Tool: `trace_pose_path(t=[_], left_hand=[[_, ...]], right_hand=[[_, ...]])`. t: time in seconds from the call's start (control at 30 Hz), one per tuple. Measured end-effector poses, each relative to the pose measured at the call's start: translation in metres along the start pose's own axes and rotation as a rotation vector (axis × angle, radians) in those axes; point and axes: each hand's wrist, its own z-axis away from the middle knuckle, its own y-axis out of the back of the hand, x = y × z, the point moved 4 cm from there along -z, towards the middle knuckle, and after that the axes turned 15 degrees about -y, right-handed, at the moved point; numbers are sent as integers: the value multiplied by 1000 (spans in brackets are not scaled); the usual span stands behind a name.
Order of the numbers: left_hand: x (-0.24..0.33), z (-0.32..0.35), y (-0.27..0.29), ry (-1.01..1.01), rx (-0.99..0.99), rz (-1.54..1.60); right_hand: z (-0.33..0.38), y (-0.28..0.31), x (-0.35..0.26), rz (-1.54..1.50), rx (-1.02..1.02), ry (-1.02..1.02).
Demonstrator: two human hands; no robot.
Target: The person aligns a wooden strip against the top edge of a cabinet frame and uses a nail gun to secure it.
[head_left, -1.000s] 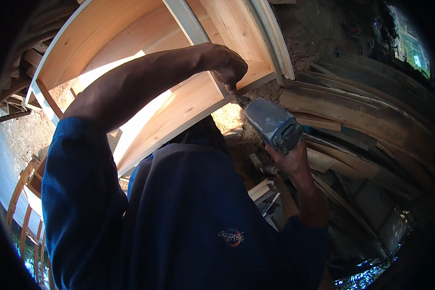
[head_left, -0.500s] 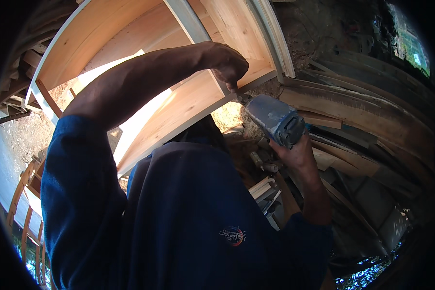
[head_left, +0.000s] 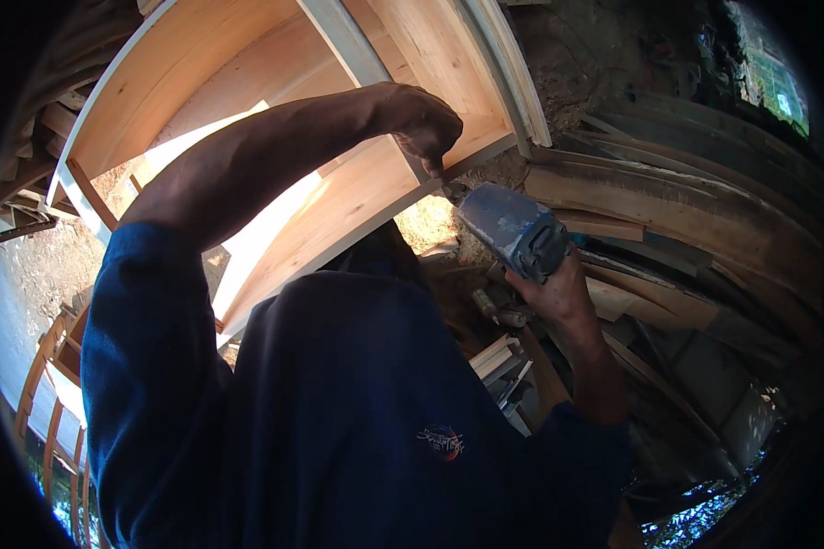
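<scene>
The left hand (head_left: 421,123) was curled shut, fingers pinched together over the lower edge of a pale wooden frame (head_left: 339,197), its knuckles uppermost and its fingertips pressed against the board where the frame's corner met the upright. What it pinched, if anything, was too small to tell. The right hand (head_left: 558,293) was clamped round the rear grip of a blue power drill (head_left: 508,229), the palm under the handle and the fingers wrapped out of view behind it. The drill was tilted up and to the left, its nose end just beside the left hand's fingertips at the frame's corner (the bit itself was lost in shadow there).

One drill was in view, and one frame, built of several light planks with a grey-painted upright (head_left: 343,37) running down its middle. The two hands were near each other but apart, the left above, the right lower and to the right. Both forearms came out of dark blue sleeves (head_left: 156,348). Behind the right hand lay a heap of weathered grey boards (head_left: 687,210), too many and too overlapped to count, and a few short pale offcuts (head_left: 499,357) lay below the drill.
</scene>
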Motion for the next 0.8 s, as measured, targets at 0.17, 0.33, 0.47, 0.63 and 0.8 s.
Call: trace_pose_path(t=[0.17,0.33,0.47,0.63,0.8], left_hand=[[-7,2,-4,4,116,-31],[-4,11,-8,19,312,-150],[5,39,-6,88,372,-451],[2,63,-14,59,458,-472],[-1,56,-14,-36,523,-531]], right_hand=[[19,17,23,-159,185,62],[28,31,45,-155,335,-10],[25,32,62,-176,406,53],[16,45,19,18,267,51],[-1,73,-17,270,119,332]])
